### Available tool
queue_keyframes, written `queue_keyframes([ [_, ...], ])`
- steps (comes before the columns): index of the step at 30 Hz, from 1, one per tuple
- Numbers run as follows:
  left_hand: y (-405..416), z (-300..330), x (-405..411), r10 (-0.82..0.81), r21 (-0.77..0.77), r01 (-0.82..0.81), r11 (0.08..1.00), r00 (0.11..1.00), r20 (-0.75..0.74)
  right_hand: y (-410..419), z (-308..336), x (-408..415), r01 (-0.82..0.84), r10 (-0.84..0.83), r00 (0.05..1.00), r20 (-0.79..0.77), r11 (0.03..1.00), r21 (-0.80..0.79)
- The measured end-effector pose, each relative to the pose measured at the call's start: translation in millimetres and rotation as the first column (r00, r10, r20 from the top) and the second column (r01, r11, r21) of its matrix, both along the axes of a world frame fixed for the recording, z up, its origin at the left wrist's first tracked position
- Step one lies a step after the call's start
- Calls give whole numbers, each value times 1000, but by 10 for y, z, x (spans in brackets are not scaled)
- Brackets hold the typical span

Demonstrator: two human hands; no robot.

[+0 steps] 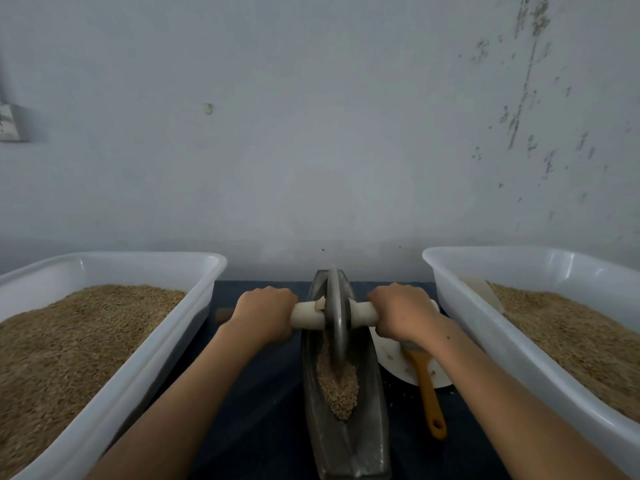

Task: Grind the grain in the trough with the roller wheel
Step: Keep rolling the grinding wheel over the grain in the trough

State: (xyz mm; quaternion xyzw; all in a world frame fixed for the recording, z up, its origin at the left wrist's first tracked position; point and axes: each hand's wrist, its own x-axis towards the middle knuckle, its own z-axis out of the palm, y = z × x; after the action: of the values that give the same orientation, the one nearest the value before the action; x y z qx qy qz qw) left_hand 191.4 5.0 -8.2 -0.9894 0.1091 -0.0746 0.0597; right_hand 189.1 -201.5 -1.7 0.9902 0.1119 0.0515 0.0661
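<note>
A grey boat-shaped metal trough runs away from me along the middle of the dark table. Brown grain lies heaped in its groove, mostly on the near side. A grey metal roller wheel stands upright in the groove toward the far end. A pale axle handle passes through the wheel. My left hand grips the axle's left end, and my right hand grips its right end, fingers curled over it.
Two large white plastic tubs of grain flank the trough, one on the left and one on the right. A white plate with a yellow-handled brush lies right of the trough. A grey wall stands close behind.
</note>
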Motion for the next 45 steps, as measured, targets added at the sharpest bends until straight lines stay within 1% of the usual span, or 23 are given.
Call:
queue_keyframes([
  [2,13,55,-16,4,8,-3,1000,987,-162,-17,51,-18,-11,9,990,-140,1000,-14],
  [4,18,78,-27,2,3,-1,1000,964,-266,-35,79,-40,-4,4,971,-241,1000,2],
  [6,21,83,-27,-1,-14,-4,1000,952,-306,-40,83,-46,14,-5,958,-288,999,29],
  [8,24,84,-20,-5,-26,-4,1000,951,-310,-32,79,-35,15,-2,958,-288,999,42],
  [10,19,72,-13,4,-15,-8,1000,968,-250,-28,68,-13,1,8,974,-226,999,36],
  [12,11,39,-4,13,7,-12,1000,992,-125,-22,38,6,-15,19,991,-135,999,35],
  [14,-3,-3,16,8,4,-8,1000,1000,9,-10,-16,26,-15,15,1000,1,999,44],
  [16,-21,-44,20,11,-22,-8,1000,993,116,7,-86,37,-22,10,987,158,997,75],
  [17,-26,-60,18,13,-31,-8,999,988,153,14,-112,37,-28,9,978,207,996,90],
  [19,-22,-70,8,12,-29,-7,1000,986,168,20,-133,43,-40,15,972,233,994,102],
  [21,-8,-46,10,10,-12,-9,1000,995,95,8,-103,41,-37,23,982,186,997,69],
  [22,-1,-31,9,9,0,-9,1000,999,39,-4,-76,36,-33,27,991,134,998,44],
  [24,10,15,2,5,15,-4,1000,996,-89,-28,-5,22,-39,39,999,-25,999,7],
  [27,38,48,-9,-7,-25,0,1000,959,-284,-50,65,-12,-27,30,970,-240,999,19],
  [29,51,54,-8,-21,-49,5,999,945,-325,-46,73,-22,-2,13,956,-294,999,37],
  [31,52,60,-3,-31,-54,15,998,951,-307,-41,67,-12,4,12,957,-290,999,52],
  [33,42,48,5,-34,-42,25,999,969,-243,-35,60,-1,-3,13,969,-249,999,40],
  [36,31,-3,31,-57,-10,57,998,997,-46,-17,20,18,-17,17,998,-66,1000,-2],
  [38,24,-48,52,-66,-19,68,998,994,86,-1,-38,32,-26,24,996,81,999,21],
  [40,19,-86,65,-55,-46,63,997,985,161,13,-90,46,-41,31,985,169,998,57],
  [42,28,-100,70,-50,-65,62,996,985,168,19,-96,60,-48,37,982,185,997,57],
  [43,37,-97,71,-52,-62,62,996,988,148,15,-81,59,-48,40,986,163,998,43],
  [45,45,-70,66,-63,-30,66,997,995,81,-4,-38,51,-43,42,997,58,999,11],
])
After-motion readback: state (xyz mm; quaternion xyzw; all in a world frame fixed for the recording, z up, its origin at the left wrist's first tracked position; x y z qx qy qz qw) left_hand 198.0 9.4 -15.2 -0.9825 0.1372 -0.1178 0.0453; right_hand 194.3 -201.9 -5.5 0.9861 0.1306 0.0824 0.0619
